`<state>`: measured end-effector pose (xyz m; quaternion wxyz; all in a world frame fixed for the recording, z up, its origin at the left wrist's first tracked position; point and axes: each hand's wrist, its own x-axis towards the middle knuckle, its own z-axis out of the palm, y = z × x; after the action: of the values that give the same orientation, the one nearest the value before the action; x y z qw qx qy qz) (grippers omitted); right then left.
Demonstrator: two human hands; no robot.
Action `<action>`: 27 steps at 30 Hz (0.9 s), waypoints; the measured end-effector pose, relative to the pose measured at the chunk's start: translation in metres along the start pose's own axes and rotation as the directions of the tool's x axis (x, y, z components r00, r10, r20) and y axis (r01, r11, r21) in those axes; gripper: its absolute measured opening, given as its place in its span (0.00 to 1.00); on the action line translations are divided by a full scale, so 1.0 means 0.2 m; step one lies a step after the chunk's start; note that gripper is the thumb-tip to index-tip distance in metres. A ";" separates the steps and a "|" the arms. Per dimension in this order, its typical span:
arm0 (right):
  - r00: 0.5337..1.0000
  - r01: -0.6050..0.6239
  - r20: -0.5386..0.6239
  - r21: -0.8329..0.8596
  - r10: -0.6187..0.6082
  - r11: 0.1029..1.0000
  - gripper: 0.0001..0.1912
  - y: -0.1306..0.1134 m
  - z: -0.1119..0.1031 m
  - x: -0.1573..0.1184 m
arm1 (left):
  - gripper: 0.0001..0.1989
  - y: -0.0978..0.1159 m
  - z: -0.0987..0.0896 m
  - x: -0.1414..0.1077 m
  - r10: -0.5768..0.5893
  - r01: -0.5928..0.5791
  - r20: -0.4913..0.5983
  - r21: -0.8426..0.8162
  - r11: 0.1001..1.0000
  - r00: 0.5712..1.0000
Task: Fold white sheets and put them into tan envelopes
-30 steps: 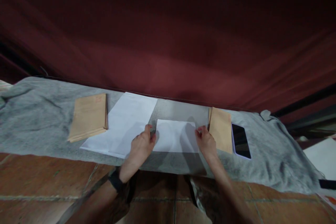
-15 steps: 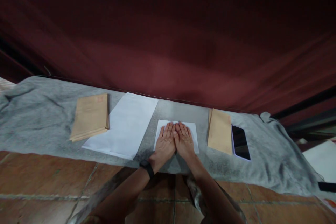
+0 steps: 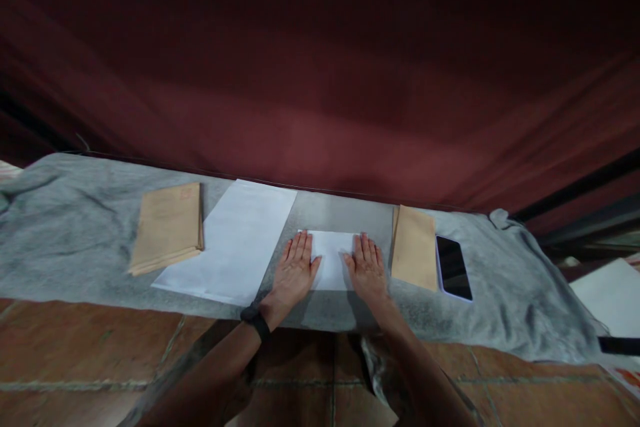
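A small white sheet of paper (image 3: 333, 261) lies flat on the grey cloth (image 3: 345, 211). My left hand (image 3: 296, 268) rests palm down over its left edge, fingers stretched forward and thumb pointing inward. Over the right edge lies my right hand (image 3: 367, 265), also flat, with its thumb toward the middle. The sheet's centre shows between the two hands, and its side edges are partly hidden under them. Neither hand grips anything.
Larger white sheets (image 3: 240, 240) lie to the left, beside a stack of brown envelopes (image 3: 167, 227). More brown envelopes (image 3: 415, 248) are on the right, next to a phone (image 3: 454, 268). A dark red curtain (image 3: 320, 80) hangs behind the cloth.
My hands have slid apart from the middle of the small sheet, the left one to its left edge and the right one to its right edge. The paper between them is now uncovered.
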<state>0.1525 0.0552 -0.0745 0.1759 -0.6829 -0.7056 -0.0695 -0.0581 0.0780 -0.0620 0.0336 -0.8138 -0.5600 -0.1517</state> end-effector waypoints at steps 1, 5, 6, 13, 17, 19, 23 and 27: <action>1.000 -0.022 0.000 0.003 0.022 1.000 0.29 0.01 -0.02 0.00 | 0.32 -0.01 0.00 0.00 -0.001 0.001 0.002 0.000 1.000 1.000; 0.981 -0.191 0.028 0.028 0.191 0.981 0.24 0.07 -0.10 0.06 | 0.32 -0.04 0.00 0.00 0.024 -0.024 0.014 0.000 1.000 1.000; 0.971 -0.236 0.055 0.040 0.233 0.971 0.22 0.08 -0.13 0.08 | 0.32 -0.04 0.00 0.00 0.033 -0.033 0.017 0.002 0.999 0.999; 0.840 -0.452 0.383 0.103 0.384 0.886 0.17 0.11 -0.23 0.13 | 0.32 -0.07 0.02 0.01 0.064 -0.064 0.020 -0.013 0.998 0.998; 0.798 -0.498 0.482 0.189 0.362 0.846 0.15 0.13 -0.24 0.13 | 0.31 -0.09 0.00 0.01 0.074 -0.074 0.037 0.003 0.997 0.997; 0.794 -0.496 0.503 0.208 0.342 0.843 0.13 0.14 -0.24 0.13 | 0.30 -0.08 -0.01 0.01 0.069 -0.070 0.036 0.016 0.997 0.997; 0.775 -0.505 0.555 0.256 0.303 0.824 0.11 0.15 -0.24 0.12 | 0.29 -0.02 -0.03 0.00 0.071 -0.072 0.012 0.024 0.997 0.997; 0.746 -0.539 0.598 0.287 0.291 0.792 0.12 0.14 -0.25 0.13 | 0.29 0.09 -0.03 -0.01 0.138 -0.137 0.053 -0.021 0.990 0.989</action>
<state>0.1876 0.0643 -0.0239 0.1383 -0.7596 -0.5467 0.3239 -0.0436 0.0676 -0.0560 0.0216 -0.8546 -0.5018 -0.1317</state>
